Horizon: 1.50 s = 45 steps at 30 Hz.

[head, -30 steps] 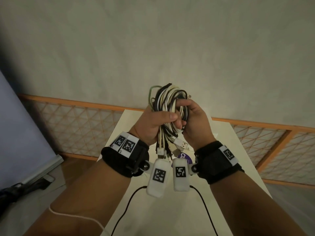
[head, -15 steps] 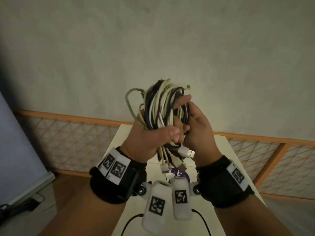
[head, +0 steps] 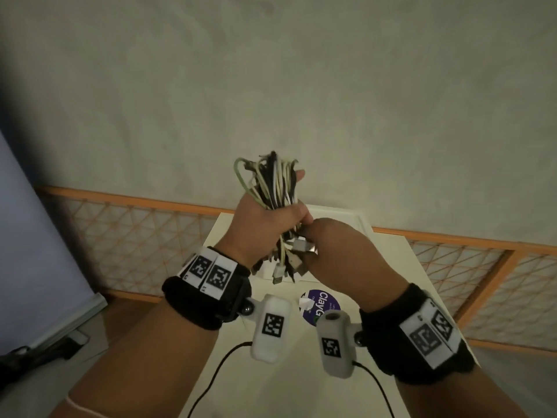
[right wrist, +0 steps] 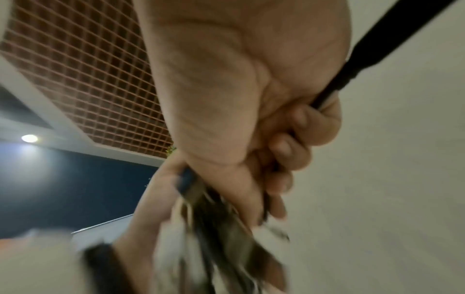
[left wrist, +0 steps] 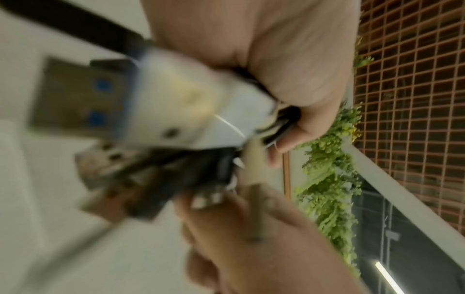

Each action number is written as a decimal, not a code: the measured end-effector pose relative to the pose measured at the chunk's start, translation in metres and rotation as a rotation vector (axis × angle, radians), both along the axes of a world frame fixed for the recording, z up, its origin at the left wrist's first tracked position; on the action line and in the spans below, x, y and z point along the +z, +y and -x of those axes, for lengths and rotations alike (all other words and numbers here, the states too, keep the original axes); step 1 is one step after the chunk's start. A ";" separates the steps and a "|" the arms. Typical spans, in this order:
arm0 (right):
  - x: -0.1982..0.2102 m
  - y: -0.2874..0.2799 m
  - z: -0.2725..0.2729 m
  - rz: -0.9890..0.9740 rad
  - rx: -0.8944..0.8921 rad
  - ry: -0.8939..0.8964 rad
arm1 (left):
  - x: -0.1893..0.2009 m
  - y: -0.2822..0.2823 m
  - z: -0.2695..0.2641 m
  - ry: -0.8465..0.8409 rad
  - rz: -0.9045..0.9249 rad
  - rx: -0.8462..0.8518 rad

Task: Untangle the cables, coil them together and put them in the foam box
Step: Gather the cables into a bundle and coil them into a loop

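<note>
Both hands raised, left hand point(head: 262, 226) fisted round cables point(head: 272, 182), right hand point(head: 343, 254) curled beneath.

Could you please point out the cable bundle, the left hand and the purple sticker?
cable bundle point(head: 272, 179), head view, looped top.
left hand point(head: 259, 227), head view, back of hand.
purple sticker point(head: 324, 297), head view, white lettering.

Foam box point(head: 346, 214) mostly hidden behind hands; wrist-cam plugs point(left wrist: 141, 111) blurred.

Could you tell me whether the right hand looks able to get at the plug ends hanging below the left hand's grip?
Probably yes. The right hand is already at the plug ends, which dangle free under the left hand gripping the cable bundle; nothing lies between.
</note>
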State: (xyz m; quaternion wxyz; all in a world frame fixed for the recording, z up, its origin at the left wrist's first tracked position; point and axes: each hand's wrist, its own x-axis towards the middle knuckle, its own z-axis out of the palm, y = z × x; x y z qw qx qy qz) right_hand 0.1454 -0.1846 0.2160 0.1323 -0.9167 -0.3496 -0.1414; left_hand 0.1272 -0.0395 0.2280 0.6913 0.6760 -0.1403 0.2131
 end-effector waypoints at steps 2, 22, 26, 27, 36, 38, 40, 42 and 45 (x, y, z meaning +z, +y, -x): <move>-0.002 -0.003 0.000 0.137 -0.024 -0.064 | -0.008 -0.002 0.003 0.017 -0.101 0.021; 0.038 -0.008 0.006 -0.106 0.607 -0.421 | -0.043 0.004 0.015 0.226 -0.235 -0.450; 0.036 -0.005 0.006 0.003 0.615 -0.280 | -0.031 0.007 0.025 0.237 -0.401 -0.468; 0.034 -0.006 0.004 0.054 0.628 -0.230 | -0.028 0.007 0.026 0.236 -0.433 -0.488; 0.015 -0.005 0.000 -0.627 0.667 0.078 | -0.013 0.003 0.040 0.253 -0.437 -0.539; 0.009 -0.002 0.001 -0.738 0.563 0.126 | -0.013 0.001 0.041 0.260 -0.440 -0.536; 0.006 -0.001 -0.001 -0.720 0.521 0.162 | -0.014 0.002 0.041 0.259 -0.438 -0.525; 0.005 -0.002 -0.002 -0.699 0.509 0.200 | -0.015 0.003 0.039 0.262 -0.444 -0.534; 0.003 0.000 0.002 -0.708 0.456 0.198 | -0.018 0.004 0.039 0.285 -0.377 -0.610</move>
